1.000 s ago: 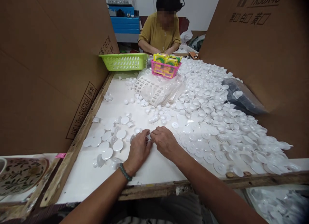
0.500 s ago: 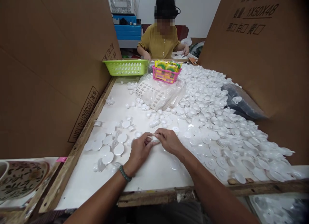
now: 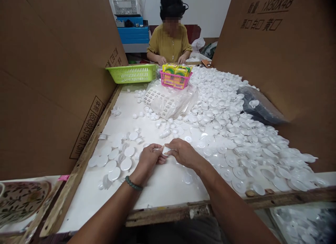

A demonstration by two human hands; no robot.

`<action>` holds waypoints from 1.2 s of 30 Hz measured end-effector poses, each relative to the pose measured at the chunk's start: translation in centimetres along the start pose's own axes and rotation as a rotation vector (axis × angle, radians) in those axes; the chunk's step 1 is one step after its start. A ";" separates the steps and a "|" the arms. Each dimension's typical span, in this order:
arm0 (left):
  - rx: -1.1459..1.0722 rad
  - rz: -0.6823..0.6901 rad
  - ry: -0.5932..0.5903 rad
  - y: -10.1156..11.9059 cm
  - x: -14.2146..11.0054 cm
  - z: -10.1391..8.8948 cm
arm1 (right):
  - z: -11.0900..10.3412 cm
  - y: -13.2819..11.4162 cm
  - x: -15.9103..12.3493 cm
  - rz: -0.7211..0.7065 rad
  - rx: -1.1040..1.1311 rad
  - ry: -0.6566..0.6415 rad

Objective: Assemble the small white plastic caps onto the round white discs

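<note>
Piece [image 3: 166,150], white | left hand [image 3: 150,157] and right hand [image 3: 185,153] are pinching it, fingers narrow (discs [image 3: 126,164] lying nearby) | occupying both hands

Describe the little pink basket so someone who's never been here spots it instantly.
Look at the white table between two cardboard panels. Toward its far end, near the person in mustard, a basket sits on clear plastic. It is pink and full of yellow packets; its bigger neighbour on the left is lime green.
</note>
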State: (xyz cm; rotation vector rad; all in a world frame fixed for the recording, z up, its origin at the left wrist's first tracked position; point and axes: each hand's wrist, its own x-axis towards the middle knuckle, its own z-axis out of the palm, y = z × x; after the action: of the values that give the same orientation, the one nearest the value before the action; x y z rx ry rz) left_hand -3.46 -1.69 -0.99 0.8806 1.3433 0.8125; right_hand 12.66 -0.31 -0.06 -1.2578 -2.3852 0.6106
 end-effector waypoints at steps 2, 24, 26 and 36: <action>0.007 -0.004 0.024 0.0 -0.1 0.1 | 0.0 0.1 -0.1 0.008 0.005 -0.033; 0.020 0.071 0.047 -0.8 -0.1 0.1 | -0.7 -0.1 0.0 0.270 0.088 -0.078; 0.032 0.066 0.057 -0.9 0.1 0.1 | -0.9 0.3 -0.2 0.241 0.197 -0.109; 0.082 0.001 -0.038 -0.1 0.2 0.1 | -0.3 0.5 -0.1 0.281 0.196 -0.095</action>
State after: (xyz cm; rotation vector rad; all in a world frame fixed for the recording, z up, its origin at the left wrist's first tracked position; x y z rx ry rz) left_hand -3.36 -1.57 -1.21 0.9568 1.3507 0.7418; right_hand 13.19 -0.05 -0.14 -1.5161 -2.1717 0.9826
